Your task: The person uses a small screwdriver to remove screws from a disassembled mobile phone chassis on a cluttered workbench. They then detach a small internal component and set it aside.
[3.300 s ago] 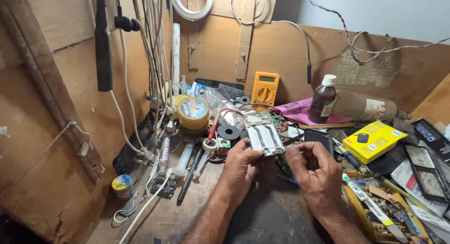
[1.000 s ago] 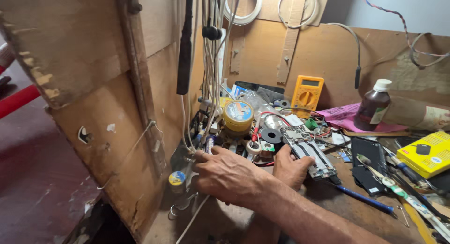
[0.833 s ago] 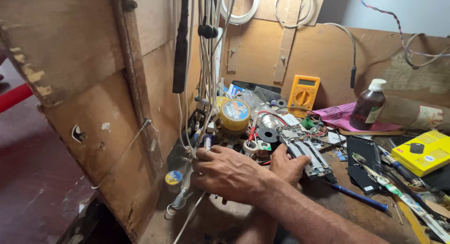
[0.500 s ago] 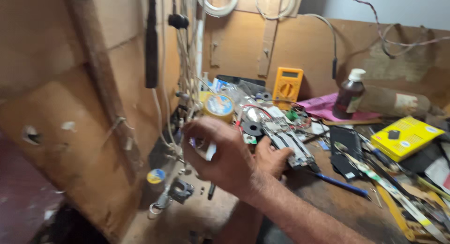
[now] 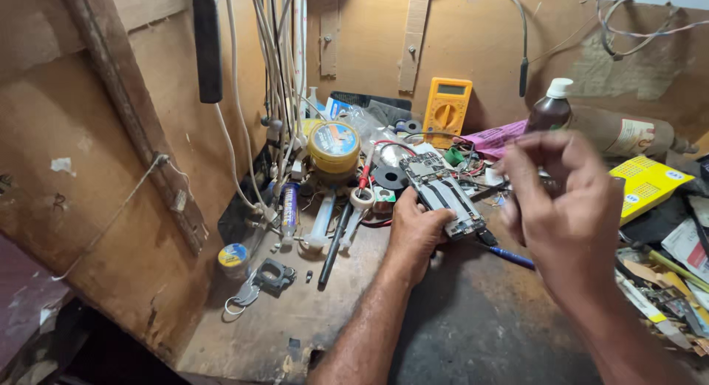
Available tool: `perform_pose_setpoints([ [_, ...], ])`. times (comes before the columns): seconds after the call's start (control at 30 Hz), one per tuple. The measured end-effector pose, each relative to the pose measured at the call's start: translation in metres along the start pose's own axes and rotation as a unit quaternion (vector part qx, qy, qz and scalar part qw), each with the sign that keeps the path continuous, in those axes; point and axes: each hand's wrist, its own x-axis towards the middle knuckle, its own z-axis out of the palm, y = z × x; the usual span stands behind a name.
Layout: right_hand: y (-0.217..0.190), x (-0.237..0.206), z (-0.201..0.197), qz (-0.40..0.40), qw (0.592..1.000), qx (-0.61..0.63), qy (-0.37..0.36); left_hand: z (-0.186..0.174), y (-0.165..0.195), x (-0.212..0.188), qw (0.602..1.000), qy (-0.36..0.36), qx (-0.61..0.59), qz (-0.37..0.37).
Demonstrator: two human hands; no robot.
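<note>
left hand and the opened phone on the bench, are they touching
Touching. The head view shows the left hand gripping the opened phone at its near end, fingers wrapped against its edge. The right hand is raised apart from it.

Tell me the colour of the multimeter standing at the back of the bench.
The multimeter is orange-yellow with a dark dial, seen in the head view.

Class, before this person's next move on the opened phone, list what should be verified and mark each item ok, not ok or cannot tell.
1. Left hand steadies the opened phone: ok.
2. Phone lies flat on the bench: cannot tell.
3. Right hand holds a tool: cannot tell, blurred.
4. Bench near the phone free of clutter: not ok; scissors and blue pen lie close.
5. Brown bottle capped and upright: ok.
</note>
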Motion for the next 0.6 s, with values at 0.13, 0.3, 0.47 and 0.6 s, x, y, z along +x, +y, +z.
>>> perform_pose_setpoints([
  [0.13,0.038,-0.018,-0.029,-0.039,0.969,-0.242,-0.041,-0.001,-0.003,0.002,1.0,0.006,-0.015,0.025],
  [0.3,0.064,-0.033,-0.052,0.02,0.851,-0.517,-0.09,0.001,-0.007,0.004,0.998,-0.001,-0.048,0.034],
  [0.47,0.067,-0.026,-0.052,0.056,0.835,-0.542,-0.084,0.003,-0.004,0.006,0.997,-0.008,-0.07,0.014],
  [0.6,0.064,-0.026,-0.049,0.0,0.871,-0.491,-0.034,0.003,0.002,0.003,0.999,0.013,-0.03,-0.007],
])
